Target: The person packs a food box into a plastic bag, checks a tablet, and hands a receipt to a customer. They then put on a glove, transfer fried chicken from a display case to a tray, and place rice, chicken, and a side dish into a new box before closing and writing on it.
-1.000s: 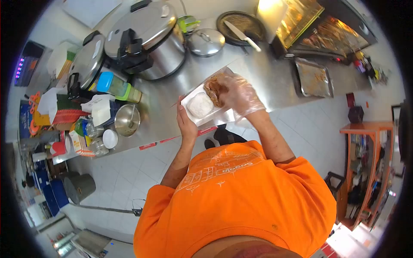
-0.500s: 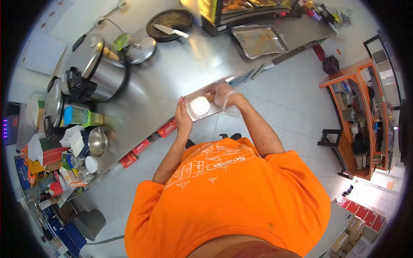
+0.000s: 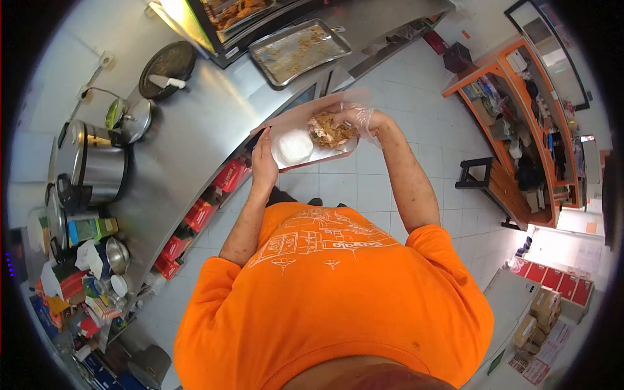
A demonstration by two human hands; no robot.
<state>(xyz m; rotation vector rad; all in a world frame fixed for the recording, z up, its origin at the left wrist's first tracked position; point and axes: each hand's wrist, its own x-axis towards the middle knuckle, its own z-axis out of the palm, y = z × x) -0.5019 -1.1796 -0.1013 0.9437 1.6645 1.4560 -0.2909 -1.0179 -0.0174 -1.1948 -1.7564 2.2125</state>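
Open box (image 3: 316,155) held by the counter (image 3: 190,123)

Head view, from where I stand: left hand (image 3: 264,161) grasps the box's left end. Right hand (image 3: 356,117), in a clear glove (image 3: 375,123), reaches inside, fingers at the fried food (image 3: 328,132) (gripping or merely touching, can't tell). Food sits beside a white mound (image 3: 295,147). Stained tray (image 3: 299,51) on the counter.

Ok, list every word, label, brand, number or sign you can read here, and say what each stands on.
"Sagala": white print on the orange shirt; its vowels are not quite certain.
Row of red boxes: white lettering, too small to read.
Printed papers at lower right: too small to read.
No legible numbers.
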